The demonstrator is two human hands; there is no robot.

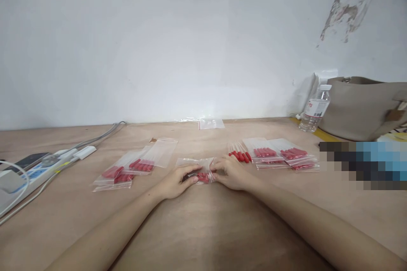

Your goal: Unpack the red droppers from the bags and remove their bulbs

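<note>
Between the two hands, on the table (187,228), lies a small clear bag (205,162) with red pieces (202,176) inside. It looks very light, its film thin, limp and likely a little slippery, so a soft pinch at an edge should hold it better than a grasp across the flat. The contents seem firmer than the film and could slide about within it if one end is lifted. Nothing about it looks brittle, though the film would probably crease or stretch under a hard tug. The best places to take hold are the two short ends, thumb below and fingers above, away from the red lumps.

The right hand (233,173) pinches the bag's right end between thumb and fingertips. The left hand (178,180) curls over the left end, thumb and fingers apart at the near and far sides; whether it grips the film, I cannot tell.

Glossy and wrinkled, the bag catches the light along its upper part, and the red gathers in its nearer part. A dark patch shows by the left fingers, too unclear to name. Loose red-tipped sticks (241,156) lie just beyond the right hand
</note>
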